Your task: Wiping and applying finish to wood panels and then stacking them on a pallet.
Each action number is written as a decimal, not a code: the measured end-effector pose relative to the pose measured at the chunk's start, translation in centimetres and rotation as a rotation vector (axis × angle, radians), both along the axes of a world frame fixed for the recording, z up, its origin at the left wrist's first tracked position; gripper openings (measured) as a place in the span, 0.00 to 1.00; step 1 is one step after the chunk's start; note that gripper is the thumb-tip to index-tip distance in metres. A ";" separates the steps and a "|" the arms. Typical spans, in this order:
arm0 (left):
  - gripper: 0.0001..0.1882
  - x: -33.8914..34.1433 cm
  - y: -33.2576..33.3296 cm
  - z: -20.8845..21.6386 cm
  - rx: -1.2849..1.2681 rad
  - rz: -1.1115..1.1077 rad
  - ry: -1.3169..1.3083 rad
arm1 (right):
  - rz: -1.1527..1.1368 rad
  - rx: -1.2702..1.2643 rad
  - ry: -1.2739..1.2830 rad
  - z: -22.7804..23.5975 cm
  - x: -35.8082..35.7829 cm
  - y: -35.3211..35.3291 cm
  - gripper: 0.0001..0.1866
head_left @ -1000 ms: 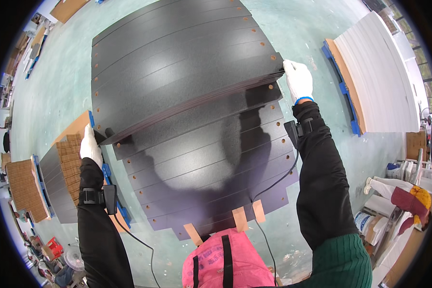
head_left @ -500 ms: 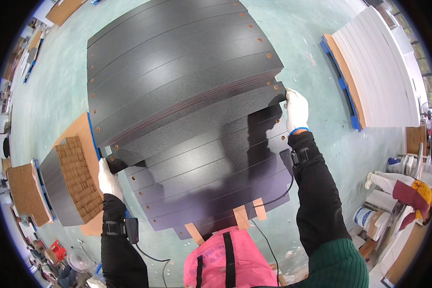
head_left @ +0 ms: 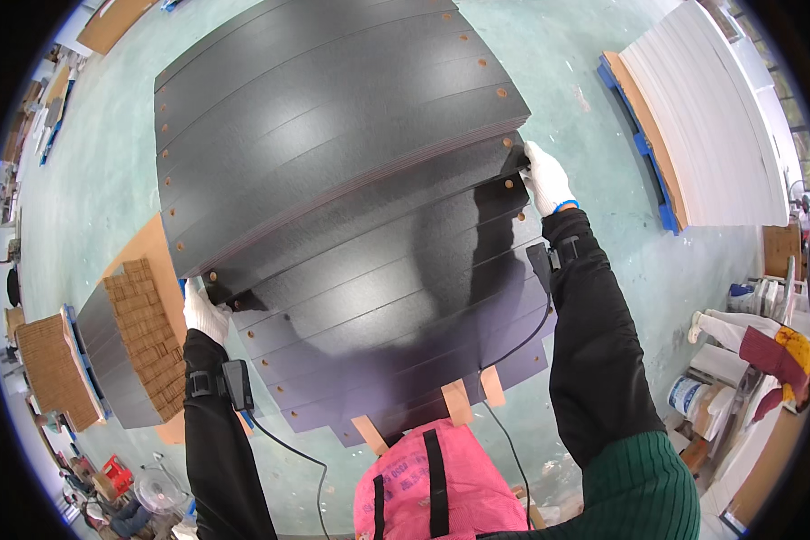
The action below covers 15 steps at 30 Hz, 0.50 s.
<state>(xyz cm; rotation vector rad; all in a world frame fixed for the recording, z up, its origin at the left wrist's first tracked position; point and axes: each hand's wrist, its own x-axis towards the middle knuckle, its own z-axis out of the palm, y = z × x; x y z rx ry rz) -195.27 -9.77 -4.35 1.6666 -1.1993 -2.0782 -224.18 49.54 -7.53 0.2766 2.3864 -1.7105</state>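
A long dark grey board [head_left: 360, 216] with a round brown spot near each end lies along the near edge of a taller stack of like boards [head_left: 333, 117]. My left hand [head_left: 205, 313], in a white glove, is closed at the board's left end. At its right end my right hand [head_left: 546, 180], gloved too, has its fingers closed round the corner. Closer to me, more dark boards [head_left: 369, 315] lie side by side in a lower layer, shaded by my shadow. The undersides of both grips are hidden.
Pale tape strips [head_left: 456, 402] sit at the near edge, by my pink apron [head_left: 441, 486]. To the left stands a pallet with dark panels and woven brown sheets [head_left: 144, 333]. A stack of white sheets [head_left: 702, 117] stands right. Another person [head_left: 765, 351] is at far right.
Both hands have moved away from me with the board. It now sits closer against the tall stack, and more of the lower boards shows in front of it.
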 end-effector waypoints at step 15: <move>0.48 4.4 -8.3 2.1 0.149 -0.133 0.133 | 0.157 0.120 0.135 2.7 -4.2 -1.0 0.31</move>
